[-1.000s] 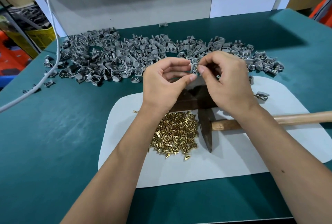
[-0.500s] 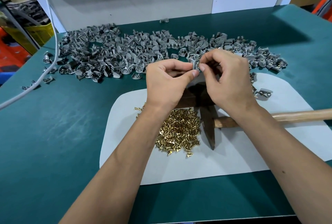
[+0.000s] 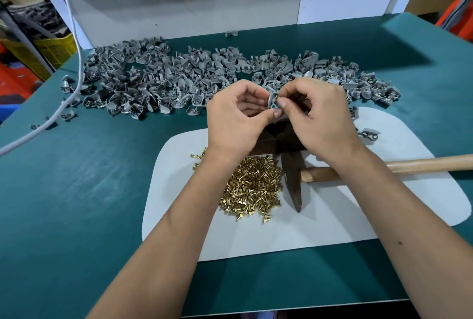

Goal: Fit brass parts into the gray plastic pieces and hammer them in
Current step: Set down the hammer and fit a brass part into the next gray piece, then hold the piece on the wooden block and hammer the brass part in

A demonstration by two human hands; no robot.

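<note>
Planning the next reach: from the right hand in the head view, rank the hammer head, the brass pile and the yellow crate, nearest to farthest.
From the right hand:
1. Hammer head, just below the wrist on the white mat.
2. Brass pile, lower left, under the left forearm.
3. Yellow crate, far left, off the table.

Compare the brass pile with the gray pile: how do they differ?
The brass pile is a compact heap on the white mat, beside the hammer; the gray pile sprawls in a wide band across the green table behind the mat. Brass parts are shiny, gold and small; gray pieces are matte and larger. Both lie loose and unsorted.
</note>
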